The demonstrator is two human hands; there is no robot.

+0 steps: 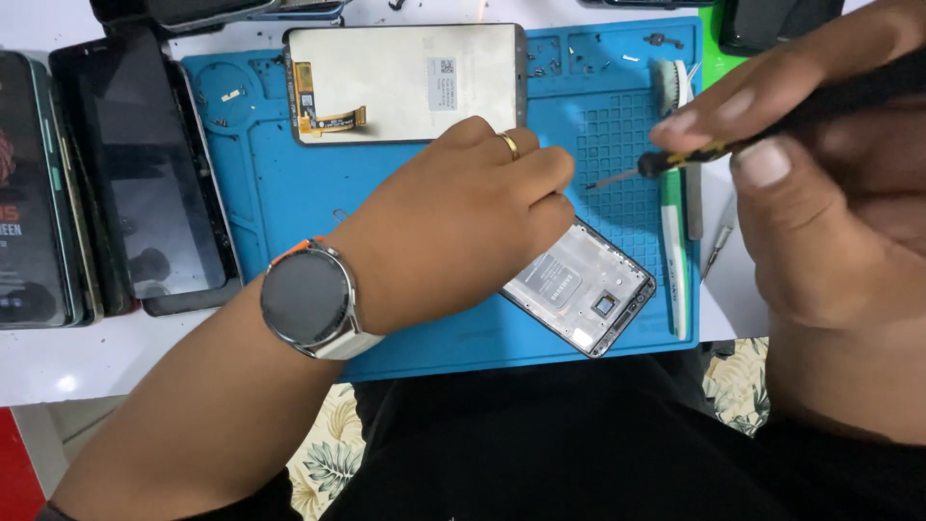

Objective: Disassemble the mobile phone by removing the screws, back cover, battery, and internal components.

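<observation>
Two hands busy: left hand (463,217) curled, pinning opened phone (579,287) beneath; right hand (820,145) pinching screwdriver (675,159). Risk: tip slipping toward left knuckles, or scattering loose screws (555,68) beyond.

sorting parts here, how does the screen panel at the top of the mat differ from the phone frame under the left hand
The screen panel lies square, fully visible, pale back up with an orange flex cable. The phone frame lies slanted, partly covered by the left hand, showing grey inner parts. Both rest on the blue mat.
</observation>
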